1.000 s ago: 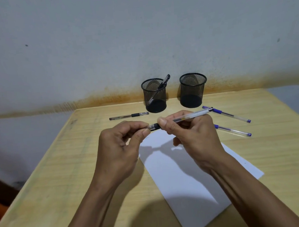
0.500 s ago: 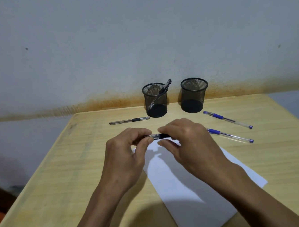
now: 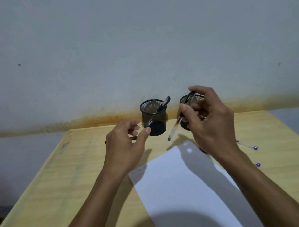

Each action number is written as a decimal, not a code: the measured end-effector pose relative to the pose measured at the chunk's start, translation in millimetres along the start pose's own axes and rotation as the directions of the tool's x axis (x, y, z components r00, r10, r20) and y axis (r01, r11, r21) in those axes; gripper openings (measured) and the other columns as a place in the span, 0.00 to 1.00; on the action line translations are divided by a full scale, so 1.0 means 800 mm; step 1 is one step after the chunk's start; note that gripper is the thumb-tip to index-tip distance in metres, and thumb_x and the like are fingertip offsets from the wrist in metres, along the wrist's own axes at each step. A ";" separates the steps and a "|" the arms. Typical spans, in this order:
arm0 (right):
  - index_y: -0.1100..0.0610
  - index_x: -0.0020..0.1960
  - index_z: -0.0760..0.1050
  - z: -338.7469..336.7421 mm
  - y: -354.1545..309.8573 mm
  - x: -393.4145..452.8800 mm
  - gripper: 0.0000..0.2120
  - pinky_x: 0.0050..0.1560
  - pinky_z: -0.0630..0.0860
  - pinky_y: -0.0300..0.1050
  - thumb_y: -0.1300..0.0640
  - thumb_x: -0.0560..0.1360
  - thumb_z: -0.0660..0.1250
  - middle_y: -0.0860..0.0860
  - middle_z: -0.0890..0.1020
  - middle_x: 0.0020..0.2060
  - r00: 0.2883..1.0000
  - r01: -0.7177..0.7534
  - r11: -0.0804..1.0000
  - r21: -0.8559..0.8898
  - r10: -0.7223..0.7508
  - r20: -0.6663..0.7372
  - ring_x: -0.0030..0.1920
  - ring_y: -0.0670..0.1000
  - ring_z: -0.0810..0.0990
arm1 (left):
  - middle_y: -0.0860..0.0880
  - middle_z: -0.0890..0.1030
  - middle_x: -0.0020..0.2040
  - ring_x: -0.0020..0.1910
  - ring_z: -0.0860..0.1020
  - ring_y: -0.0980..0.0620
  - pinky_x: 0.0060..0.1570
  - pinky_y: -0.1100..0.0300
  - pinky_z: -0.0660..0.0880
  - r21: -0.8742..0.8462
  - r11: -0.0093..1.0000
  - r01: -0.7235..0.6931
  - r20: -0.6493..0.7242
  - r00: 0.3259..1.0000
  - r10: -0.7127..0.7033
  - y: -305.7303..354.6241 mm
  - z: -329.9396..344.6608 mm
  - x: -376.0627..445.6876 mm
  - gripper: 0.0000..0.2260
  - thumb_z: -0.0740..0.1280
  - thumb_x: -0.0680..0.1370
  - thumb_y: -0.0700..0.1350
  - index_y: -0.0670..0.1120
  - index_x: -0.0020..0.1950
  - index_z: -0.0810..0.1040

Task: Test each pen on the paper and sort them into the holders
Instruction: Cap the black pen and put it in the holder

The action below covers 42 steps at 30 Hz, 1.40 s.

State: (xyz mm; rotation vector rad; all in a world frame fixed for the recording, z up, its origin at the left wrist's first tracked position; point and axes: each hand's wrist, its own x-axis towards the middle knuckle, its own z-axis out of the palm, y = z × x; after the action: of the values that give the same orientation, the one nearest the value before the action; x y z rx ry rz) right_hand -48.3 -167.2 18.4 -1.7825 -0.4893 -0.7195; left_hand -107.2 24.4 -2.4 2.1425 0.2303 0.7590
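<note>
My right hand holds a clear pen with a black cap raised in front of the right mesh holder, its black end up and the clear end pointing down-left. My left hand hovers half curled, left of the pen, holding nothing. The left mesh holder has one black pen leaning in it. A white paper sheet lies under my right forearm. Two blue-capped pens lie to the right, mostly hidden by my arm. Another pen peeks out behind my left hand.
The wooden table stands against a grey wall with a rusty stain along its base. Both holders stand at the table's far edge, close to the wall.
My hands have come apart. The right hand lifted the pen away from the paper towards the right holder, and the left hand let go of its end. The camera tilted down.
</note>
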 end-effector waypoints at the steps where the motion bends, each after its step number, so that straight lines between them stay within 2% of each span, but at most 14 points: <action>1: 0.52 0.63 0.77 0.002 0.001 0.012 0.15 0.43 0.83 0.46 0.57 0.77 0.73 0.43 0.80 0.35 0.999 -0.025 0.999 0.042 0.027 -0.044 0.36 0.44 0.84 | 0.53 0.81 0.47 0.46 0.79 0.56 0.41 0.68 0.75 0.023 1.000 0.006 0.001 1.000 -0.006 -0.003 0.006 0.014 0.16 0.74 0.73 0.51 0.47 0.59 0.80; 2: 0.52 0.62 0.76 0.005 0.002 0.024 0.13 0.43 0.84 0.53 0.57 0.78 0.72 0.43 0.81 0.35 0.995 -0.048 0.995 0.083 0.055 -0.088 0.37 0.45 0.85 | 0.53 0.81 0.49 0.48 0.78 0.56 0.43 0.66 0.74 0.046 0.999 0.008 0.005 1.000 -0.008 -0.005 0.013 0.027 0.19 0.73 0.73 0.52 0.47 0.61 0.78; 4: 0.52 0.60 0.76 0.014 0.005 0.046 0.11 0.43 0.84 0.56 0.56 0.78 0.71 0.45 0.83 0.38 0.984 -0.067 0.989 0.129 0.087 -0.156 0.39 0.46 0.87 | 0.51 0.79 0.56 0.52 0.77 0.55 0.49 0.62 0.72 0.076 0.997 0.007 0.018 1.000 -0.009 -0.009 0.025 0.051 0.24 0.73 0.73 0.55 0.47 0.66 0.75; 7: 0.53 0.57 0.77 0.033 0.013 0.068 0.08 0.41 0.84 0.55 0.55 0.79 0.71 0.47 0.84 0.39 0.979 -0.094 0.985 0.143 0.117 -0.166 0.39 0.45 0.87 | 0.49 0.75 0.63 0.60 0.75 0.53 0.58 0.57 0.72 0.104 0.994 0.014 0.059 0.998 -0.020 -0.013 0.041 0.079 0.30 0.71 0.74 0.58 0.47 0.71 0.70; 11: 0.53 0.56 0.79 0.059 0.032 0.072 0.06 0.45 0.83 0.51 0.53 0.80 0.70 0.46 0.84 0.38 0.988 -0.128 0.991 0.049 0.132 -0.077 0.41 0.47 0.86 | 0.47 0.71 0.69 0.68 0.71 0.49 0.67 0.48 0.70 0.128 0.991 0.036 0.112 0.992 -0.050 -0.020 0.059 0.101 0.33 0.69 0.74 0.61 0.47 0.74 0.66; 13: 0.54 0.56 0.80 0.068 0.042 0.070 0.07 0.47 0.82 0.47 0.52 0.80 0.69 0.48 0.85 0.40 0.989 -0.139 0.990 0.016 0.139 -0.040 0.43 0.49 0.86 | 0.47 0.71 0.70 0.69 0.70 0.48 0.68 0.48 0.68 0.141 0.989 0.033 0.121 0.991 -0.051 -0.024 0.064 0.105 0.33 0.68 0.74 0.61 0.46 0.74 0.66; 15: 0.55 0.54 0.82 0.073 0.050 0.068 0.07 0.45 0.78 0.36 0.53 0.79 0.70 0.48 0.85 0.40 0.988 -0.153 0.988 -0.003 0.153 -0.028 0.42 0.47 0.85 | 0.46 0.71 0.70 0.69 0.70 0.48 0.68 0.48 0.68 0.150 0.988 0.029 0.127 0.991 -0.049 -0.028 0.066 0.107 0.33 0.68 0.75 0.60 0.45 0.74 0.66; 17: 0.56 0.52 0.83 0.079 0.054 0.065 0.07 0.41 0.72 0.26 0.53 0.78 0.72 0.46 0.83 0.37 0.985 -0.171 0.985 -0.024 0.171 -0.021 0.39 0.40 0.82 | 0.46 0.70 0.71 0.69 0.70 0.48 0.68 0.48 0.68 0.156 0.987 0.027 0.135 0.990 -0.049 -0.033 0.067 0.107 0.33 0.68 0.75 0.60 0.45 0.74 0.66; 19: 0.56 0.49 0.84 0.084 0.057 0.062 0.07 0.39 0.72 0.23 0.53 0.75 0.75 0.42 0.81 0.34 0.978 -0.209 0.978 -0.010 0.208 -0.023 0.34 0.35 0.79 | 0.46 0.71 0.70 0.68 0.71 0.48 0.67 0.48 0.69 0.149 0.988 0.027 0.138 0.989 -0.048 -0.037 0.068 0.108 0.32 0.68 0.75 0.60 0.45 0.73 0.68; 24: 0.54 0.43 0.81 0.096 0.062 0.057 0.11 0.36 0.74 0.27 0.50 0.70 0.80 0.44 0.82 0.32 0.917 -0.393 0.916 0.082 0.397 -0.046 0.30 0.36 0.79 | 0.46 0.73 0.68 0.66 0.73 0.48 0.66 0.49 0.70 0.131 0.991 0.028 0.127 0.991 -0.044 -0.040 0.070 0.108 0.30 0.69 0.75 0.59 0.46 0.72 0.70; 28: 0.52 0.40 0.80 0.103 0.065 0.052 0.12 0.32 0.72 0.25 0.48 0.68 0.81 0.44 0.83 0.30 0.878 -0.469 0.877 0.102 0.476 -0.048 0.28 0.34 0.79 | 0.48 0.74 0.67 0.66 0.73 0.49 0.65 0.50 0.71 0.138 0.990 0.025 0.139 0.989 -0.045 -0.042 0.069 0.109 0.30 0.68 0.74 0.60 0.48 0.72 0.71; 35: 0.53 0.40 0.82 0.103 0.069 0.051 0.13 0.40 0.84 0.46 0.46 0.67 0.81 0.47 0.85 0.31 0.859 -0.505 0.856 0.108 0.510 -0.030 0.33 0.46 0.85 | 0.48 0.75 0.66 0.65 0.74 0.48 0.64 0.49 0.72 0.147 0.989 0.035 0.148 0.987 -0.057 -0.042 0.069 0.109 0.29 0.68 0.74 0.61 0.49 0.71 0.71; 39: 0.54 0.44 0.83 0.097 0.067 0.049 0.15 0.44 0.85 0.50 0.45 0.67 0.81 0.47 0.85 0.32 0.854 -0.513 0.851 0.113 0.519 -0.027 0.36 0.48 0.87 | 0.47 0.74 0.66 0.65 0.74 0.48 0.64 0.48 0.72 0.147 0.988 0.045 0.157 0.985 -0.068 -0.042 0.068 0.109 0.30 0.68 0.74 0.62 0.49 0.72 0.71; 42: 0.51 0.41 0.81 0.088 0.061 0.040 0.12 0.44 0.83 0.48 0.44 0.70 0.78 0.48 0.85 0.32 0.859 -0.499 0.860 0.107 0.507 -0.067 0.37 0.50 0.87 | 0.46 0.74 0.66 0.65 0.74 0.48 0.65 0.48 0.72 0.154 0.987 0.052 0.160 0.984 -0.076 -0.040 0.067 0.109 0.30 0.68 0.74 0.61 0.49 0.72 0.70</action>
State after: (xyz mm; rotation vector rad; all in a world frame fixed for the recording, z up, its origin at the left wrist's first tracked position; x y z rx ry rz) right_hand 23.0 -116.3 -9.0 -1.6844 0.0232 -0.3994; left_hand -3.0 45.2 -13.7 2.3141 0.2744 0.5380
